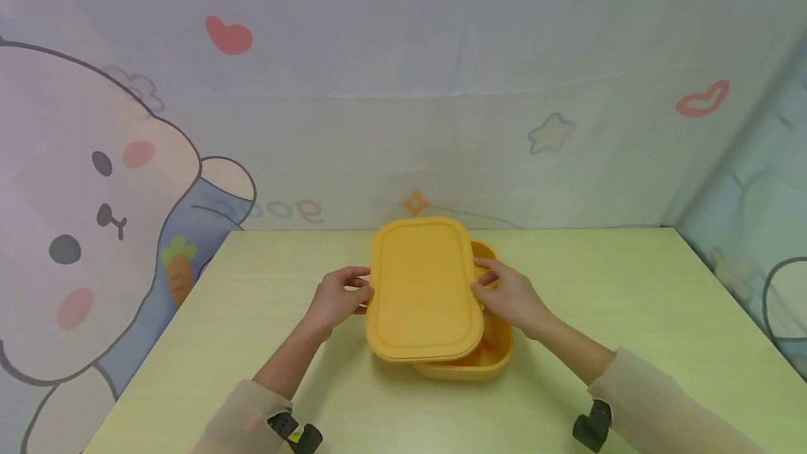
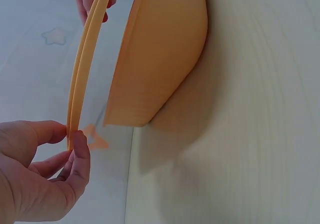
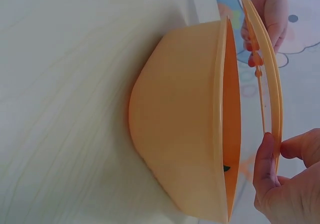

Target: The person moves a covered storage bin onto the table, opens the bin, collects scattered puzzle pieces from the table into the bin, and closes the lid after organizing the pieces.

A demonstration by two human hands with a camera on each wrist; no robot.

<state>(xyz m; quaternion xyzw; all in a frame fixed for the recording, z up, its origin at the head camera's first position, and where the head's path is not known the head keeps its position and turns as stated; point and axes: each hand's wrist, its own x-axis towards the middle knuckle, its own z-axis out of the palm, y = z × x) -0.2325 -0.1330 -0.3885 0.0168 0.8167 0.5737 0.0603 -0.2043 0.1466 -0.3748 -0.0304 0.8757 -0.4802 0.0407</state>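
Both hands hold a yellow rounded-rectangle lid point(image 1: 424, 289) above a matching yellow container point(image 1: 463, 372). My left hand point(image 1: 340, 293) pinches the lid's left edge between thumb and fingers; the left wrist view shows the lid point(image 2: 84, 69) raised off the container point(image 2: 155, 59). At the opposite edge my right hand point(image 1: 507, 293) pinches the lid point(image 3: 274, 84), thumb on one face and fingers on the other. The lid sits shifted left, so the container's right side and front show. Inside, a small dark thing point(image 3: 226, 168) peeks over the rim; most of the interior is hidden.
The container stands on a pale wood-grain table point(image 1: 630, 300). A printed cloth point(image 1: 391, 90) with a bear, hearts and stars hangs behind the table's back edge. Dark wrist cameras point(image 1: 592, 426) are strapped at both sleeves.
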